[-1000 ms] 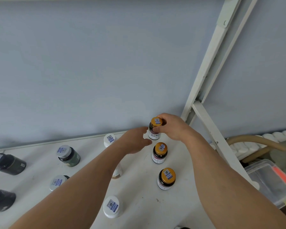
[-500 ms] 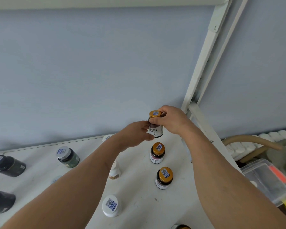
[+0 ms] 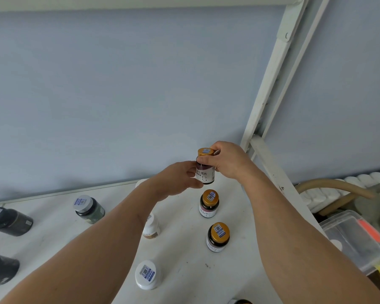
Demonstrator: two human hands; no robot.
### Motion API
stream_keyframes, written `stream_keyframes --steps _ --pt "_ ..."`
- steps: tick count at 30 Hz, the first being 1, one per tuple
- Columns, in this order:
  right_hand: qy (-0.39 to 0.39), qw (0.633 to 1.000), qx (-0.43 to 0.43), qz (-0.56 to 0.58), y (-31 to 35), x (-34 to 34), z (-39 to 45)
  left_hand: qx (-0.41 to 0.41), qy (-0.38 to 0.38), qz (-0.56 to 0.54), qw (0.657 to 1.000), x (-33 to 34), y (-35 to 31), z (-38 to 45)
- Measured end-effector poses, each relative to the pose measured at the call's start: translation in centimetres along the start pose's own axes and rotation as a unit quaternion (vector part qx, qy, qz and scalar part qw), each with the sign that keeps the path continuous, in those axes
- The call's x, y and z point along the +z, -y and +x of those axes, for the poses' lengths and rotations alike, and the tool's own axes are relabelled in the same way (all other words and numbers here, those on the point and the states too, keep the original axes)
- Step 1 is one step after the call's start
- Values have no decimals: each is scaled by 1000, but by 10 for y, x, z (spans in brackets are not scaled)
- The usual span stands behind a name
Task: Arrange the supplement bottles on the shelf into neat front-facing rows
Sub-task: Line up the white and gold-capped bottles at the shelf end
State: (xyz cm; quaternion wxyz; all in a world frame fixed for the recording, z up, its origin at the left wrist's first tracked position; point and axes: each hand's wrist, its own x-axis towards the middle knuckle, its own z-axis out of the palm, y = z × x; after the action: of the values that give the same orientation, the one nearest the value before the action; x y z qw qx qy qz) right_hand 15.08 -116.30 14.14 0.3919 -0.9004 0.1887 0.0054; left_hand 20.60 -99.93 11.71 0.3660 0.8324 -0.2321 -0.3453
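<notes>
A dark bottle with a gold cap (image 3: 205, 172) is held above the white shelf (image 3: 184, 264) near the back wall, its white label turned toward me. My right hand (image 3: 225, 162) grips its neck and cap from the right. My left hand (image 3: 177, 179) holds its lower body from the left. Two more gold-capped bottles (image 3: 209, 203) (image 3: 218, 236) stand in a line in front of it. A white-capped bottle (image 3: 147, 274) stands at the front and a white bottle (image 3: 151, 227) is partly hidden by my left forearm.
A grey-capped green bottle (image 3: 88, 208) stands at mid left. Dark bottles (image 3: 10, 221) (image 3: 0, 268) lie at the left edge. A white shelf post (image 3: 270, 84) rises at the right. Beyond it sit a clear plastic box (image 3: 355, 238) and a tan hose (image 3: 333, 185).
The rear gold-capped bottle has been lifted off the shelf and turned, so its label now faces me. Both hands rose with it.
</notes>
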Motion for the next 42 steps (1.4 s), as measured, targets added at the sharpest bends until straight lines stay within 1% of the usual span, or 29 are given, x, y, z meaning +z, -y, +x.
stream_keyframes --steps 6,10,13,22,27,31,36,38,39,40,42 --pt "7 1000 -2 2 -7 4 4 0 -12 33 999 3 2 4" --pt "16 1000 -9 3 -17 15 6 9 -33 165 986 11 7 3" --pt "27 1000 -9 12 -26 25 8 15 -33 214 976 14 12 4" --pt "50 998 3 34 -40 42 11 10 -14 211 977 13 21 13" --pt "49 997 9 56 -42 45 11 10 -12 212 977 12 23 14" --pt "49 998 11 46 -41 46 11 6 -15 212 977 9 22 11" --pt "58 998 27 14 -35 44 5 1 -31 224 974 -1 17 1" --pt "43 999 25 -15 -26 37 3 9 -48 239 970 -9 12 -8" --pt "34 999 9 -38 -21 33 4 15 -49 248 967 -13 9 -13" --pt "32 998 6 -59 -11 24 1 16 -53 262 964 -18 6 -20" --pt "30 995 -30 -89 13 3 -4 44 -84 332 938 -34 -6 -36"
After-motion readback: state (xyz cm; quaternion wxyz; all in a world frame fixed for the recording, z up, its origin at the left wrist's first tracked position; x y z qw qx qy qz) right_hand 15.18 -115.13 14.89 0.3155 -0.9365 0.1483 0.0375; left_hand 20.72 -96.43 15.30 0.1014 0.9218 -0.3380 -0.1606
